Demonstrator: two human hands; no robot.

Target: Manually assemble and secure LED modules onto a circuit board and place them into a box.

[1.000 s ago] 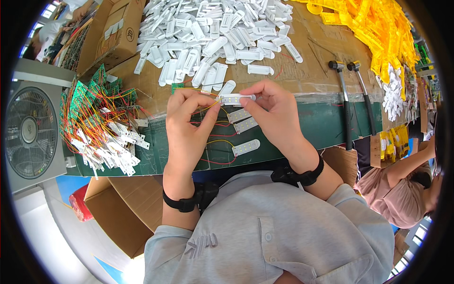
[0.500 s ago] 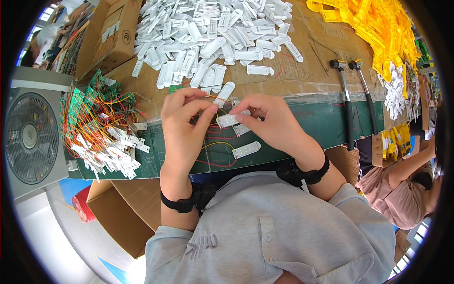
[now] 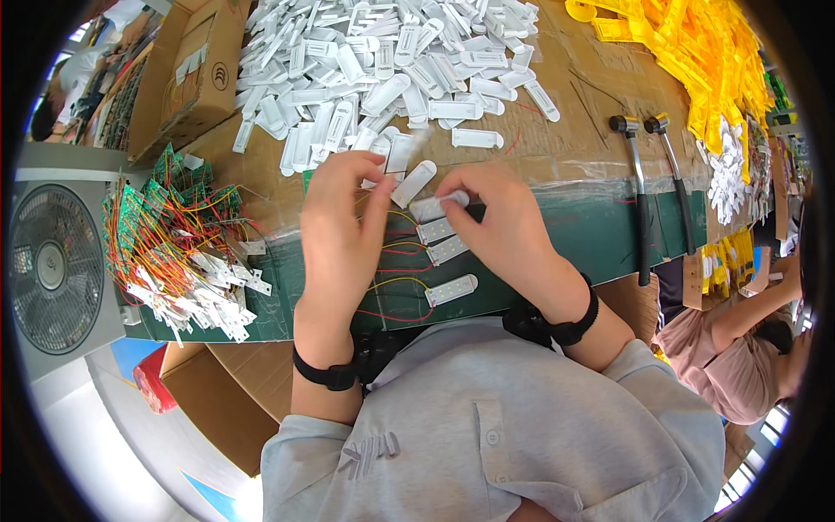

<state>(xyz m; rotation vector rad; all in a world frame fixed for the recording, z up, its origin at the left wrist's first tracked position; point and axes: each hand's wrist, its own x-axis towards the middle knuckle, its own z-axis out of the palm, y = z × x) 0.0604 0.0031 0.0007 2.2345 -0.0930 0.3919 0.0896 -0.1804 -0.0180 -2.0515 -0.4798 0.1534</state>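
At the green table strip, my right hand (image 3: pixel 504 213) pinches a white plastic casing (image 3: pixel 426 210) by its end, thumb against index finger. My left hand (image 3: pixel 344 204) is slightly blurred; its thumb and fingertips curl close together, and what lies between them is hidden. Beside those fingertips rests a loose white casing (image 3: pixel 413 184). Below the pinched casing lie several casings fitted with small LED boards, including an upper one (image 3: pixel 437 230), a middle one (image 3: pixel 448 250) and a nearer one (image 3: pixel 452 290). Red and yellow wires (image 3: pixel 396 284) run left from them, partly behind my left hand.
A heap of white casings (image 3: pixel 374 74) covers the far table. At left are wired green circuit boards (image 3: pixel 143 222), white LED boards (image 3: pixel 204 287) and a fan (image 3: pixel 52 248). Two hammers (image 3: pixel 642 209) (image 3: pixel 681 191) and yellow plastic parts (image 3: pixel 687 61) lie right. Another person (image 3: pixel 726 339) sits at right.
My left hand has lifted slightly away from the wires and casing. My right hand has moved up a little, still pinching a casing; more of the fitted casings beneath show.
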